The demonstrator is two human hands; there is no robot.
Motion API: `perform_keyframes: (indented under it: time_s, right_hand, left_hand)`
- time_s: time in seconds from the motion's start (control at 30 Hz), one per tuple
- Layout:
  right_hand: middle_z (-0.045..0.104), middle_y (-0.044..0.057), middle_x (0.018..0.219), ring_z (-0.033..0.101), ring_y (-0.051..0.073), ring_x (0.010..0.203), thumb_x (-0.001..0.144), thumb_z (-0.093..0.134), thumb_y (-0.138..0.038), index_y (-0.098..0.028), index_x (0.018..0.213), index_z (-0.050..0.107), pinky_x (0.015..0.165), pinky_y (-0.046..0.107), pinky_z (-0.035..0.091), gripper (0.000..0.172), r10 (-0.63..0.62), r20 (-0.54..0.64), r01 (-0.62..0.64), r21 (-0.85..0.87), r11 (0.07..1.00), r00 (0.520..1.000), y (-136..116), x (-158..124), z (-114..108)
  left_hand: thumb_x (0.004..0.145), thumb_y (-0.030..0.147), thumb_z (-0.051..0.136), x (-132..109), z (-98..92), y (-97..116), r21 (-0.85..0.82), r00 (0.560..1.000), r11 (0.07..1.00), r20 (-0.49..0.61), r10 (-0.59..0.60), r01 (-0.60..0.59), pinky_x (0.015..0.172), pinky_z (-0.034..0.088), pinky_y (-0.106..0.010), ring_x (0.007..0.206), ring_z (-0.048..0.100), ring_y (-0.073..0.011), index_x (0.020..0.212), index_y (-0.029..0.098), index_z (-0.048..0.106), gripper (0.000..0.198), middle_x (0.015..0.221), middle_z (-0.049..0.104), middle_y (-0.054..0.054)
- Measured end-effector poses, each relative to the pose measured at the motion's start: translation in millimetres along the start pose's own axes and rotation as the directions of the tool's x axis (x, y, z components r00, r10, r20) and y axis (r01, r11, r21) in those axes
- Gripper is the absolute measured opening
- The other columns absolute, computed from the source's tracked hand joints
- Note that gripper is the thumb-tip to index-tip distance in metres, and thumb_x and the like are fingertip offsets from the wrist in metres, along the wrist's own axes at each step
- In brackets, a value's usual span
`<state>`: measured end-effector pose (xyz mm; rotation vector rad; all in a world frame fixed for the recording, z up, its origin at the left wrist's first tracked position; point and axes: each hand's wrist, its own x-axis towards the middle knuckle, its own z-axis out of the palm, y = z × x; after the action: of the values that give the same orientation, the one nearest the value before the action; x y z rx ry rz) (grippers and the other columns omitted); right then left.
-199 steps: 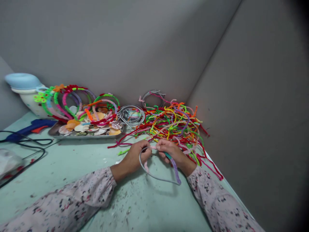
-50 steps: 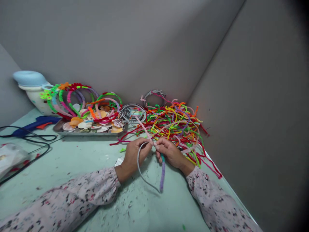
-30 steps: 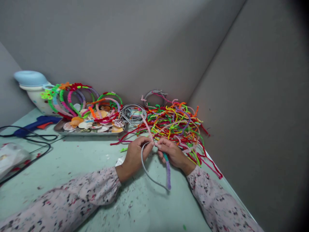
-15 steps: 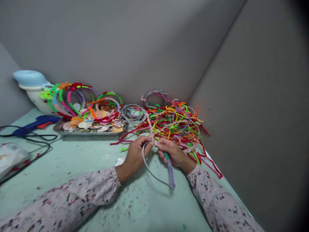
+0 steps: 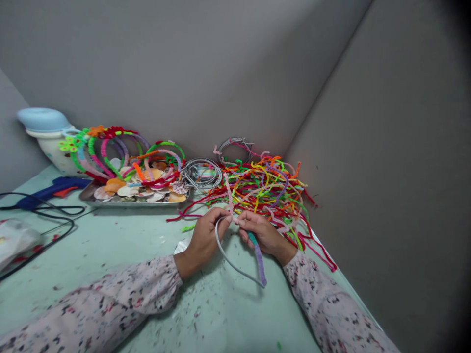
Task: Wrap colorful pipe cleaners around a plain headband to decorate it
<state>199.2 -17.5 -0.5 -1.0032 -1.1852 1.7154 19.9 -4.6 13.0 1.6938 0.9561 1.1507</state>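
Note:
A grey wire hoop (image 5: 231, 265) hangs from my pinched fingers, one side covered in purple fuzzy pipe cleaner (image 5: 260, 264) with a teal stretch above it. At its top, a pale pink pipe cleaner (image 5: 229, 193) crosses the wire and sticks up between my hands. My left hand (image 5: 209, 235) is closed, thumb and forefinger pinching the hoop where the pink strand meets it. Just beside it, my right hand (image 5: 262, 232) is closed on the hoop too, its fingertips at the pink wrap. The fingers partly hide the join.
A metal tray (image 5: 136, 204) of seashells bears several fuzzy-wrapped hoops (image 5: 106, 149). Coiled grey wire hoops (image 5: 202, 174) lie beside a heap of colourful pipe cleaners (image 5: 265, 191). At left are a blue glue gun (image 5: 47, 191), a black cord (image 5: 69, 225), a plastic bag (image 5: 18, 240) and a blue-lidded container (image 5: 47, 139).
The whole view has shifted slightly. Both hands keep their pinch on the hoop, and the pink strand stays upright with hardly any change.

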Motion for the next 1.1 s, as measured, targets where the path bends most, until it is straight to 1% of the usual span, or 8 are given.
perform_keyframes:
  time_s: [0.37,0.53,0.73,0.97,1.1]
  right_hand:
    - [0.058,-0.006,0.052,0.045,0.006,0.033,0.080,0.062,-0.037,-0.019,0.085,0.050,0.032,0.015,0.031,0.022,0.020,0.005,-0.020,-0.015,1.000,1.000,0.6,-0.5,-1.5]
    - [0.058,-0.006,0.052,0.044,0.006,0.032,0.082,0.060,-0.036,-0.019,0.085,0.050,0.032,0.015,0.029,0.020,-0.007,-0.011,0.007,-0.033,0.999,1.000,0.1,-0.7,-1.1]
    - [0.058,-0.006,0.052,0.044,0.006,0.032,0.081,0.060,-0.039,-0.019,0.083,0.050,0.033,0.015,0.029,0.023,-0.020,-0.041,0.017,-0.051,0.999,0.999,-0.7,-0.6,-0.3]
    - [0.056,-0.006,0.052,0.043,0.005,0.032,0.083,0.058,-0.037,-0.019,0.083,0.050,0.033,0.015,0.029,0.020,-0.034,-0.040,0.032,-0.042,0.999,0.999,0.7,-0.2,-1.5]
    - [0.056,-0.006,0.052,0.044,0.006,0.033,0.081,0.060,-0.037,-0.019,0.083,0.050,0.033,0.015,0.030,0.021,-0.032,-0.041,0.031,-0.035,0.999,0.999,0.9,0.1,-1.6]
  left_hand:
    - [0.086,0.026,0.052,0.2,-1.9,2.5,0.078,0.997,0.994,0.000,0.074,-0.073,0.070,0.044,-0.025,0.075,0.057,-0.0153,0.082,0.017,0.065,0.016,0.080,0.064,-0.003]
    - [0.086,0.030,0.053,-1.2,-1.0,-0.6,0.033,0.999,0.998,0.013,0.048,-0.049,0.067,0.044,-0.025,0.075,0.057,-0.0150,0.087,0.017,0.065,0.017,0.082,0.065,-0.003]
    - [0.086,0.032,0.054,-1.1,-0.2,-2.3,-0.030,1.000,0.999,-0.024,0.017,-0.017,0.067,0.045,-0.025,0.077,0.059,-0.0154,0.090,0.015,0.064,0.020,0.085,0.066,-0.004]
    - [0.087,0.032,0.053,-0.2,0.3,1.1,-0.064,0.999,0.997,0.002,-0.038,0.038,0.065,0.044,-0.025,0.077,0.058,-0.0153,0.095,0.015,0.064,0.021,0.088,0.066,-0.005]
    - [0.088,0.034,0.051,-0.1,0.0,3.2,-0.069,0.996,0.994,0.026,-0.082,0.084,0.063,0.043,-0.025,0.072,0.057,-0.0151,0.092,0.015,0.065,0.024,0.083,0.065,-0.004]
